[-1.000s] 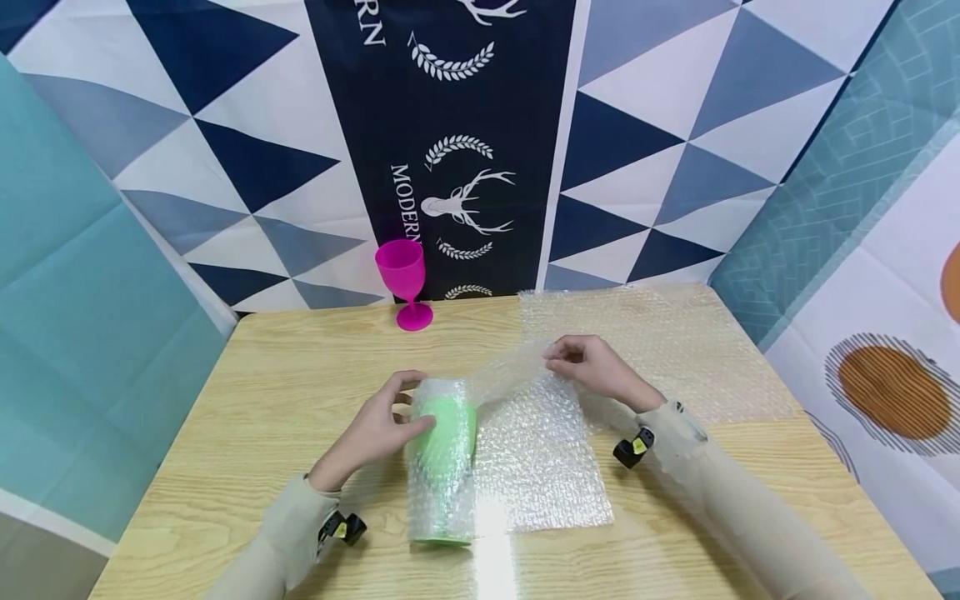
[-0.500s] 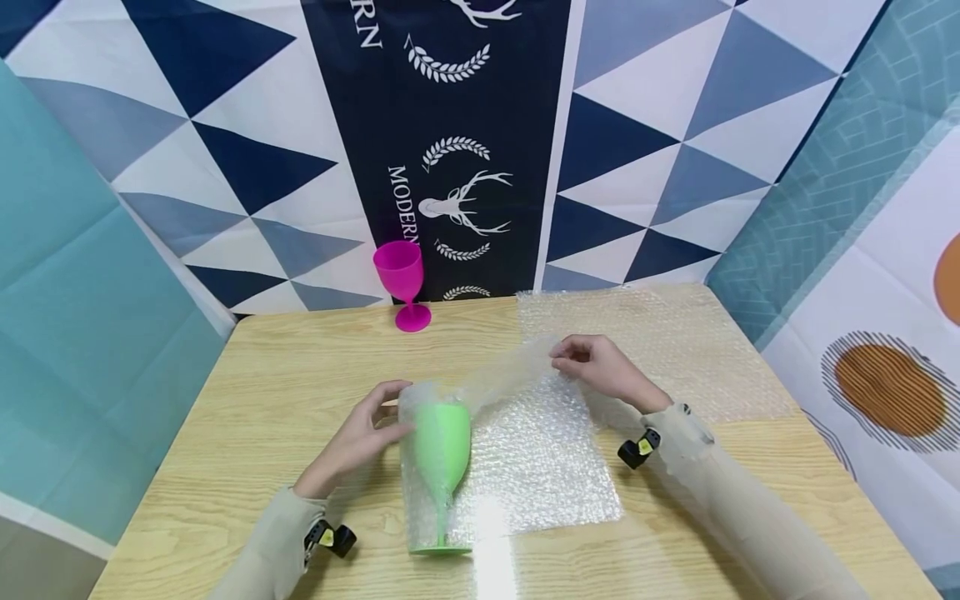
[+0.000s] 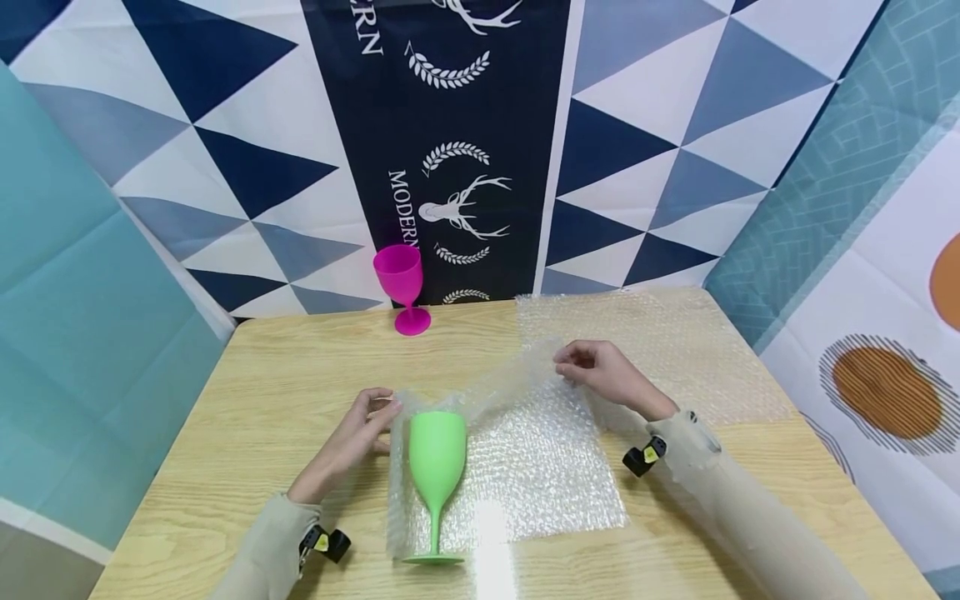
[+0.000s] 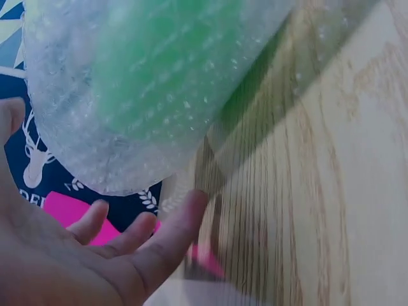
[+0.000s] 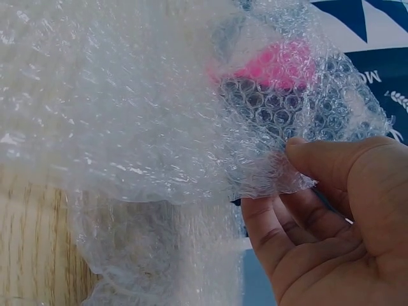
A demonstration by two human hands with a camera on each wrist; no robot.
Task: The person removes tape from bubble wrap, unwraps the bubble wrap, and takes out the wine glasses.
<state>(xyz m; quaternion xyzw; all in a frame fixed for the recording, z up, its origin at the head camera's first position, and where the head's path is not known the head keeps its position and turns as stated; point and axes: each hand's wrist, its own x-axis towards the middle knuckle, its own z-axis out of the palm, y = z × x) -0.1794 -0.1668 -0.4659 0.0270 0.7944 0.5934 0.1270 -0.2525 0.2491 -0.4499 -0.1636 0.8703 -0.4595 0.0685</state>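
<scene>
A green plastic goblet [image 3: 437,454] lies on its side on a sheet of bubble wrap [image 3: 540,467], its foot at the near edge. My left hand [image 3: 358,433] is beside the sheet's left edge by the cup's rim; in the left wrist view its fingers [image 4: 169,239] are spread, with the wrap just beyond them. The green cup shows blurred through the wrap there. My right hand [image 3: 603,371] pinches the sheet's raised far corner between thumb and fingers, seen plainly in the right wrist view, where the wrap [image 5: 146,127] hangs from it.
A magenta goblet [image 3: 399,279] stands upright at the back of the wooden table [image 3: 262,400], near the patterned wall cloth [image 3: 450,125]. Another bubble wrap sheet [image 3: 675,350] lies flat at the back right, partly behind my right hand.
The wrap that covered the green goblet has come off its top, leaving it bare. My left hand has moved left and slightly nearer; the goblet shifted slightly left. My right hand moved slightly right.
</scene>
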